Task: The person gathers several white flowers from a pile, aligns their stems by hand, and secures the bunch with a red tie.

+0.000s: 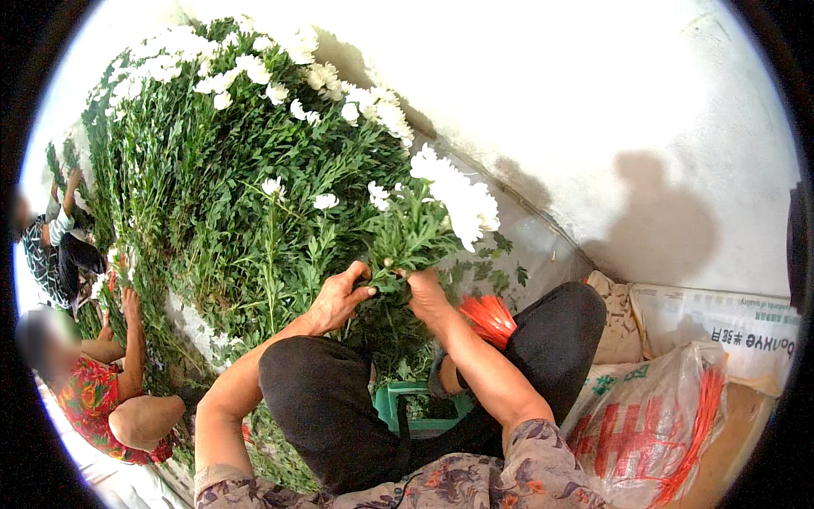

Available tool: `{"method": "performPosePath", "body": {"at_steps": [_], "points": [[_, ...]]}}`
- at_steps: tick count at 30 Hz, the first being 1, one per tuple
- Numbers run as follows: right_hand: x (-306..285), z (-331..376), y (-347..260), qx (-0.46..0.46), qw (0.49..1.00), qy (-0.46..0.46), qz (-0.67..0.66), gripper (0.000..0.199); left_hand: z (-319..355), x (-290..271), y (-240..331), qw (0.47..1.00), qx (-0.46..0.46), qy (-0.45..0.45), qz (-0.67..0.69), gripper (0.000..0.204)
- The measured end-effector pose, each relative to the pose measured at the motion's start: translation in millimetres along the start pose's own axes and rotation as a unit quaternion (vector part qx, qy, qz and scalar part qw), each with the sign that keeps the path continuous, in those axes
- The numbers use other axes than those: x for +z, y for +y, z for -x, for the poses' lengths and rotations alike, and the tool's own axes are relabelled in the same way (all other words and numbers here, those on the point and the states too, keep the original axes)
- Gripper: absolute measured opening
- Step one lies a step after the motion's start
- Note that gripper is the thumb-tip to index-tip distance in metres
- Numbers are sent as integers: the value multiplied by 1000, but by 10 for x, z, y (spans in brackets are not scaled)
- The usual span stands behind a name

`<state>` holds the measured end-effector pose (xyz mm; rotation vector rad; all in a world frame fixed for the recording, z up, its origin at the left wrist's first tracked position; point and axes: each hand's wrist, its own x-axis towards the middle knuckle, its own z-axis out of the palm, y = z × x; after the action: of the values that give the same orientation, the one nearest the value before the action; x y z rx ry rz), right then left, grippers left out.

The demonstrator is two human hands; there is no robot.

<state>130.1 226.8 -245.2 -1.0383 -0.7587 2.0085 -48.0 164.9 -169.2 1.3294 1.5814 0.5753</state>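
Observation:
Between my knees a bunch of white chrysanthemums [407, 233] leans up and to the right, its blooms in a dense cluster above green leaves. My left hand [339, 299] is at the bunch's left side, thumb and fingers closed together; what they pinch is hidden. On the other side my right hand [428, 299] is closed at the leafy stems below the blooms. Beside my right forearm lies a bundle of red strips [489, 321]. Below the bunch, between my legs, is a green plastic crate or stool [390, 411]. The lower stems are mostly hidden in shade.
A big heap of cut white chrysanthemums [229, 161] fills the left and centre against a white wall [551, 76]. Two people, one in a red floral garment [93, 407], crouch at the left. At right lie a plastic sack [644, 424], more red strips [699, 424] and a printed carton [721, 327].

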Motion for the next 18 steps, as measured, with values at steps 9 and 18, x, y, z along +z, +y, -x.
{"method": "performPosePath", "body": {"at_steps": [9, 18], "points": [[168, 149, -215, 85, 996, 23, -14, 47, -101, 61, -176, 975, 124, -27, -184, 28], [92, -18, -816, 19, 988, 140, -67, 47, 631, -681, -2121, 897, -96, -105, -419, 55]]}}
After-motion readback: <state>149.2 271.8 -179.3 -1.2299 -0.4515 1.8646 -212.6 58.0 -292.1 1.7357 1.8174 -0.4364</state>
